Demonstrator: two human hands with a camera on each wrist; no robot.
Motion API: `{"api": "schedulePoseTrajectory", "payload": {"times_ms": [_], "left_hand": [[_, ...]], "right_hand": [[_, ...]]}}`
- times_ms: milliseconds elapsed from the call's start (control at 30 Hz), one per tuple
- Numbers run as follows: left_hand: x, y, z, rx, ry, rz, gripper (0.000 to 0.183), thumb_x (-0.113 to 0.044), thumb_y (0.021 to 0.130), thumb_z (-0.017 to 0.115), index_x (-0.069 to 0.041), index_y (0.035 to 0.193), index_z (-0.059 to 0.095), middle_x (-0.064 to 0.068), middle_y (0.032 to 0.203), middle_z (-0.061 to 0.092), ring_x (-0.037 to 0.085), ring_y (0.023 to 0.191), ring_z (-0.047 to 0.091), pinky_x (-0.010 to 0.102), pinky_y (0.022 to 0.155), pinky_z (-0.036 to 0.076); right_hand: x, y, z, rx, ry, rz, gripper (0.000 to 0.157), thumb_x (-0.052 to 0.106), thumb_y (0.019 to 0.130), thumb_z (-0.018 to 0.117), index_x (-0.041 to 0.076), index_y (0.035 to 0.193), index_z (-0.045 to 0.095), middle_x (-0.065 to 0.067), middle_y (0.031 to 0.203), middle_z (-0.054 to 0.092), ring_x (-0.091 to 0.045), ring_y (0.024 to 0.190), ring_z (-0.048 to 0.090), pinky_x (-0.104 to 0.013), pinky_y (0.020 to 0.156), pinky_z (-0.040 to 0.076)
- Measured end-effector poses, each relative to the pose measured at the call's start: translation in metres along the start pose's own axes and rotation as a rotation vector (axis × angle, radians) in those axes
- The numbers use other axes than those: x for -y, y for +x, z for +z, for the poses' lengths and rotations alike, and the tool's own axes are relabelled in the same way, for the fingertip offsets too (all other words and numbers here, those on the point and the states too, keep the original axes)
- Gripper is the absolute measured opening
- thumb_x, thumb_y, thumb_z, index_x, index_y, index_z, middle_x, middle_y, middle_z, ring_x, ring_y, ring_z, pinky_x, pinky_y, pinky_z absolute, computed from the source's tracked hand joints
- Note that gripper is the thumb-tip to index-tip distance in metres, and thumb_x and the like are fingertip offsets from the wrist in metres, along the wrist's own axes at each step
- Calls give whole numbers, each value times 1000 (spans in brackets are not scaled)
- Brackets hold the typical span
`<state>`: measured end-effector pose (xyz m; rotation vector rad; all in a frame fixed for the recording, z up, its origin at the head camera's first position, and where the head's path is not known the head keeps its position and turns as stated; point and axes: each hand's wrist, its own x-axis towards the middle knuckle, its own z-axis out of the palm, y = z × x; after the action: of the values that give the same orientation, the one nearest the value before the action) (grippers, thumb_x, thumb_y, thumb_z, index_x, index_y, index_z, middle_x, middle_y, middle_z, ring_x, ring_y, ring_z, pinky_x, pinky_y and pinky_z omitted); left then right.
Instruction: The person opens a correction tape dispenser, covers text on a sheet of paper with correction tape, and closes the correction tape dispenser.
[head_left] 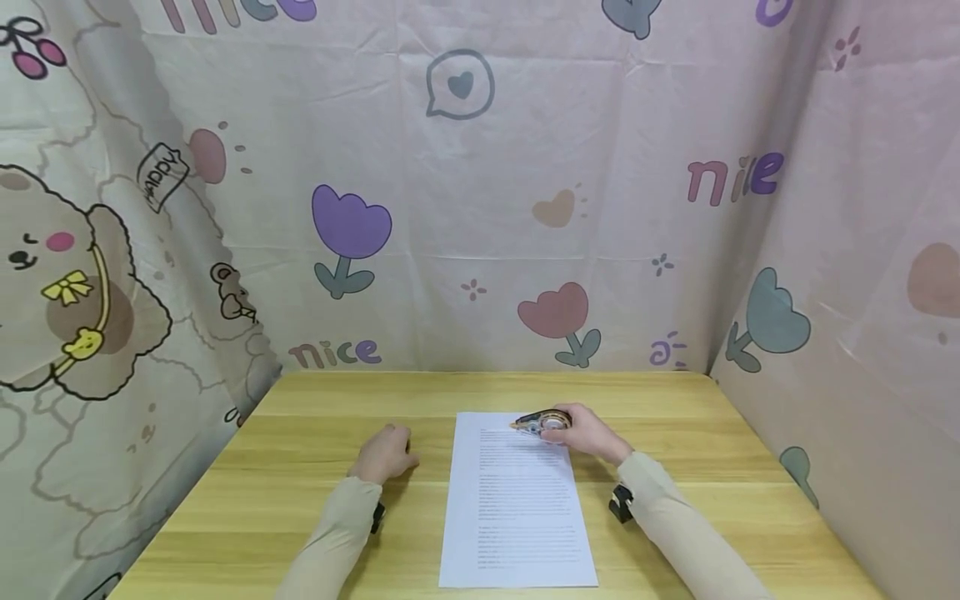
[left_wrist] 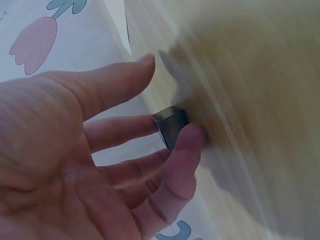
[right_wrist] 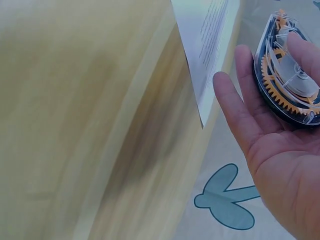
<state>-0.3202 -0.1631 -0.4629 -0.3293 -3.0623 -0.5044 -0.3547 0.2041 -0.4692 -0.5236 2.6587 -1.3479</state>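
Note:
Over the upper part of a printed sheet of paper [head_left: 517,508], my right hand [head_left: 588,433] holds a correction tape [head_left: 543,422]. Its orange tip points left, toward the top lines of text. In the right wrist view, the thumb presses the clear side of the correction tape [right_wrist: 287,75], where orange gears and a white spool show through. To the left of the sheet, my left hand [head_left: 384,454] is low over the table. The left wrist view shows that hand [left_wrist: 125,165] holding a small dark cap [left_wrist: 171,125] among its fingertips, with the thumb apart from it.
The sheet lies on a wooden table [head_left: 247,500], its long side running away from me. Patterned cloth [head_left: 465,192] hangs behind the table and along both sides. Dark wrist devices [head_left: 621,504] sit at both sleeves.

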Motion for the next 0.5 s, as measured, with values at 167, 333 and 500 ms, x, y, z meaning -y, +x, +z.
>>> {"api": "schedulePoseTrajectory", "payload": {"times_ms": [167, 333, 500], "left_hand": [[2, 2, 1, -2, -25, 4, 18, -7, 83, 73, -5, 75, 56, 6, 74, 56, 19, 67, 47, 33, 59, 43], [2, 3, 1, 4, -47, 8, 13, -1, 84, 71, -2, 75, 60, 7, 73, 60, 19, 65, 51, 32, 58, 46], [1, 4, 1, -13, -62, 8, 7, 5, 85, 66, 2, 78, 67, 13, 80, 68, 20, 69, 57, 34, 62, 52]], "right_hand": [[1, -1, 0, 11, 24, -25, 38, 22, 86, 75, 2, 117, 64, -8, 98, 70, -16, 84, 65, -34, 74, 59], [-2, -1, 2, 20, 104, -24, 40, 19, 85, 76, -2, 117, 63, -13, 101, 70, -24, 88, 68, -41, 78, 60], [-4, -2, 4, 39, 170, -17, 43, 15, 87, 74, -7, 120, 59, -17, 104, 69, -30, 94, 69, -41, 81, 61]]}}
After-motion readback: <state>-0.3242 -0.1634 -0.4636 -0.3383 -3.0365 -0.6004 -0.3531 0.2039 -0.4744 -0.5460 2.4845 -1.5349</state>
